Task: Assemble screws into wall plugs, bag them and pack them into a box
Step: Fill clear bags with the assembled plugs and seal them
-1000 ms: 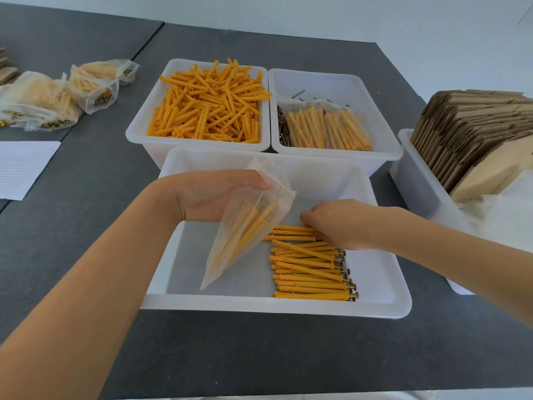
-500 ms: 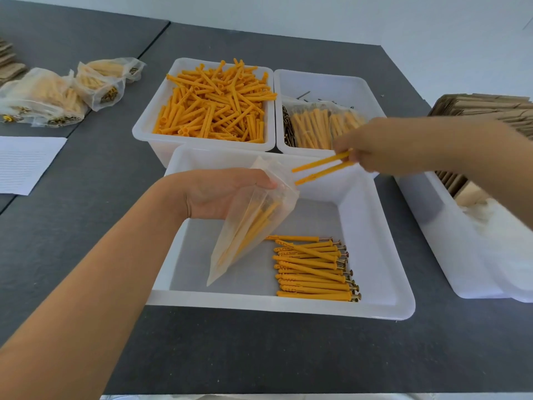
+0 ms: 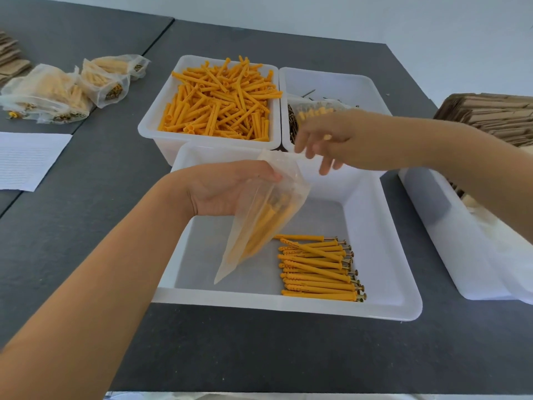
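Orange plugs with screws [image 3: 317, 267] are laid flat, left to right, in the near tray [image 3: 383, 241] – below the loose, empty right hand [image 3: 326, 142] – while the bag [image 3: 259, 223] is pinched by the left hand [image 3: 227, 189].

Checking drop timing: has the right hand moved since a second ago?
Yes. The right hand rose from the assembled plugs in the front bin to above the bag.

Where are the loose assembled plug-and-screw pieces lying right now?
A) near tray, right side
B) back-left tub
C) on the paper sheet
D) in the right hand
A: the assembled plugs lie in a row on the right side of the near tray.
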